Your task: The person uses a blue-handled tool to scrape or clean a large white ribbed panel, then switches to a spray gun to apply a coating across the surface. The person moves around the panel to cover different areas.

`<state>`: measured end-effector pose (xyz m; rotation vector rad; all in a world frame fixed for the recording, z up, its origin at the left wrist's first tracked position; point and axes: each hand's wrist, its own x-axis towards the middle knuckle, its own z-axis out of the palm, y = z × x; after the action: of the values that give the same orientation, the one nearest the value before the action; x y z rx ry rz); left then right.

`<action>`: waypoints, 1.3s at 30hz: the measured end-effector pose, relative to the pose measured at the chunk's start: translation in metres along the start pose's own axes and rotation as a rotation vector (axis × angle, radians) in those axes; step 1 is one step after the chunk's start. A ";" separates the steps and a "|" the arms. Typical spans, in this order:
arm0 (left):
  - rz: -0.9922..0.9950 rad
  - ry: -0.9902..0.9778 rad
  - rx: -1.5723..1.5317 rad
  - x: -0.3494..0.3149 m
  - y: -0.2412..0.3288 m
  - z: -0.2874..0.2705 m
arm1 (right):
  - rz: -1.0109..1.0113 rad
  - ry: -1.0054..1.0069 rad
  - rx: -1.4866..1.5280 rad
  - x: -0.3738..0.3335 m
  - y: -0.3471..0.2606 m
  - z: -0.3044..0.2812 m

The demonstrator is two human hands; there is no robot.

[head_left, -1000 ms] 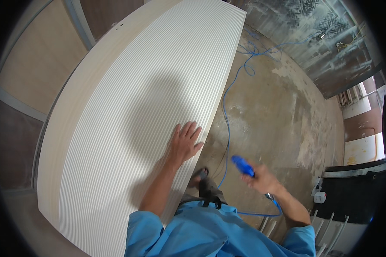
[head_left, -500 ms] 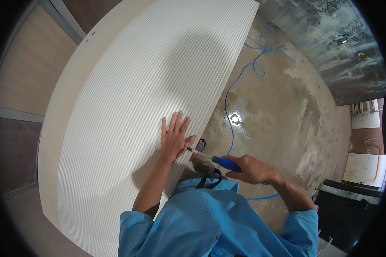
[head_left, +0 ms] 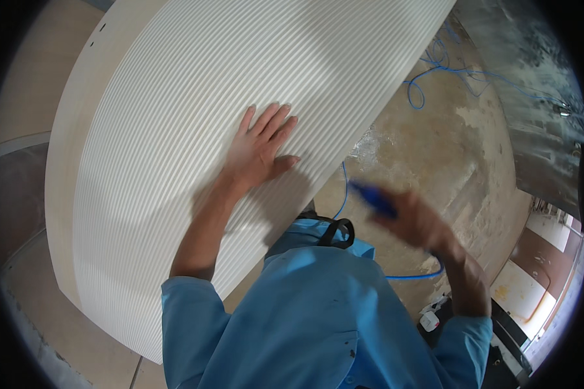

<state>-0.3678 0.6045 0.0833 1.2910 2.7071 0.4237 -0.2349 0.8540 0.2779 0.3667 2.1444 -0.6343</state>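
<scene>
Head view: ribbed white panel [head_left: 152, 133], seven to one o'clock, beneath left hand [head_left: 256, 152], spread flat near eleven. At three: right hand [head_left: 410, 217], wrapped around blurred blue tool [head_left: 375, 200], apart from panel. Work apparently under way; no telling finished stretches from those remaining.

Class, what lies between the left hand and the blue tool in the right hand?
From the left hand to the blue tool, the head view shows the ribbed panel, then floor with a thin blue hose.
</scene>
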 end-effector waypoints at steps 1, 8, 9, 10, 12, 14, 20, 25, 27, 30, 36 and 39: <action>0.009 -0.059 0.001 0.003 -0.011 0.000 | -0.199 -0.154 0.012 0.007 -0.014 0.003; -0.248 0.229 0.145 -0.030 -0.081 0.010 | -0.043 0.134 0.085 0.018 -0.010 -0.029; -0.350 0.285 0.213 -0.039 -0.095 0.006 | -0.125 -0.014 0.053 0.016 -0.006 -0.029; -0.491 0.325 0.235 -0.051 -0.111 0.000 | -0.303 -0.308 0.077 0.019 -0.005 -0.028; -0.751 0.403 0.199 -0.080 -0.140 -0.013 | -0.370 -0.426 -0.074 0.027 -0.011 -0.034; -0.992 0.454 0.145 -0.122 -0.151 -0.014 | -0.369 -0.216 -0.129 0.048 -0.027 -0.045; -1.510 0.493 0.188 -0.211 -0.145 0.019 | -0.004 0.338 -0.015 0.121 -0.079 -0.111; -1.596 0.500 0.159 -0.209 -0.167 0.010 | -0.790 -0.494 0.053 0.119 -0.141 -0.022; -1.582 0.455 0.149 -0.210 -0.171 0.002 | -0.775 -0.532 -0.026 0.126 -0.146 -0.023; -1.587 0.418 0.169 -0.215 -0.182 -0.001 | -0.492 -0.085 -0.289 0.173 -0.131 -0.087; -1.391 0.546 0.261 -0.187 -0.233 0.005 | -0.455 0.342 -0.286 0.245 -0.175 -0.129; -1.226 0.500 0.263 -0.167 -0.253 -0.011 | -0.356 -0.017 -0.196 0.227 -0.257 -0.066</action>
<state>-0.4531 0.3210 0.0153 -0.6869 3.3346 0.2312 -0.5337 0.6861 0.2096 -0.1307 2.2506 -0.6127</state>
